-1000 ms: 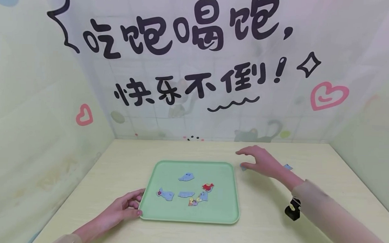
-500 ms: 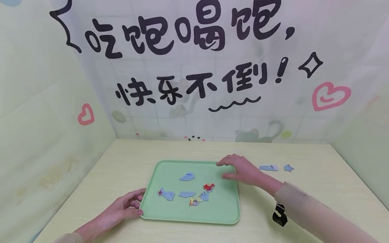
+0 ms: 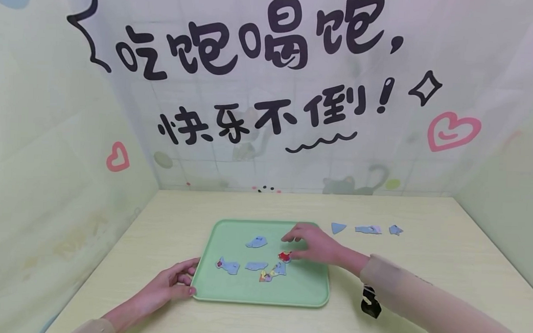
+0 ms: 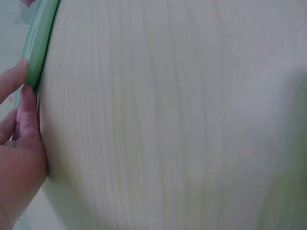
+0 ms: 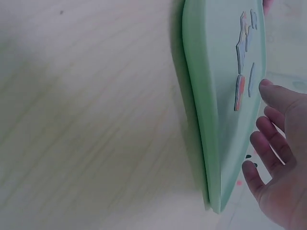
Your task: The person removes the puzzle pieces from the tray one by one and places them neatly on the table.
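Observation:
A light green tray (image 3: 262,296) lies on the table, bearing several torn-looking, irregular flat pieces, mostly pale blue. My left hand (image 3: 170,285) holds the tray's left edge near the front corner, thumb at the corner; in the left wrist view, thumb and finger meet the rim. Over the tray's right side hovers my right hand (image 3: 316,242), fingers loosely bent and apart, nothing seen between them. Its thumb is close to a red piece (image 3: 284,256); contact is unclear in the head view. Also on the tray are blue pieces (image 3: 257,242) and a yellow-patterned piece (image 3: 266,276).
On the table right of the tray lie a blue triangular piece (image 3: 338,228), a long blue strip (image 3: 368,230) and a small blue piece (image 3: 395,230). A printed backdrop (image 3: 266,171) stands behind the table. A black tag (image 3: 370,301) hangs by my right sleeve.
My right hand has moved left from the loose pieces beside the tray to above the red piece, uncovering the blue triangle. My left hand stays at the tray's edge.

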A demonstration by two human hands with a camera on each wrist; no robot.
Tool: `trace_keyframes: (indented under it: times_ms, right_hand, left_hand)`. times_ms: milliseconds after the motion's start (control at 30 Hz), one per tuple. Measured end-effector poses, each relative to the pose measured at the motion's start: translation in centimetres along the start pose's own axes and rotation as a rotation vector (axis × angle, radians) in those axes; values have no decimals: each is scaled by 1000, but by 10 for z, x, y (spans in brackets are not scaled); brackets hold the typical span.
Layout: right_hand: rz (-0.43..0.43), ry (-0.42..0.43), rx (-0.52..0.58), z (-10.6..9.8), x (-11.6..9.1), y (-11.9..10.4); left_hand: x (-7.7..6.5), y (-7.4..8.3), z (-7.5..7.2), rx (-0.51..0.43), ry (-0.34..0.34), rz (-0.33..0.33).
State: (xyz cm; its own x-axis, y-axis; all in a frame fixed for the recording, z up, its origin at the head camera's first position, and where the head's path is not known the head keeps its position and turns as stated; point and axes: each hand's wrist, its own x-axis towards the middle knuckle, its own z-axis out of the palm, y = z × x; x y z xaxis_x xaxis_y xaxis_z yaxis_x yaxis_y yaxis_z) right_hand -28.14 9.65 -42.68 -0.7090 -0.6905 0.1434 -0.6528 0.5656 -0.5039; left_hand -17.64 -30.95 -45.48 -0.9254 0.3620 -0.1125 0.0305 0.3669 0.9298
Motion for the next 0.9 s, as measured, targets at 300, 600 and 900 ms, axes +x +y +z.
trace_keyframes:
  times_ms: [300, 600, 900]
  right_hand:
    - [66, -1, 27, 13, 0, -3]
    - [137, 23, 75, 21, -2, -9]
    - [175, 19, 120, 23, 0, -12]
  left_hand:
    - [0, -2, 0, -1, -7, 19]
    - [0, -3, 0, -2, -9, 22]
    - [1, -2, 0, 3, -6, 12]
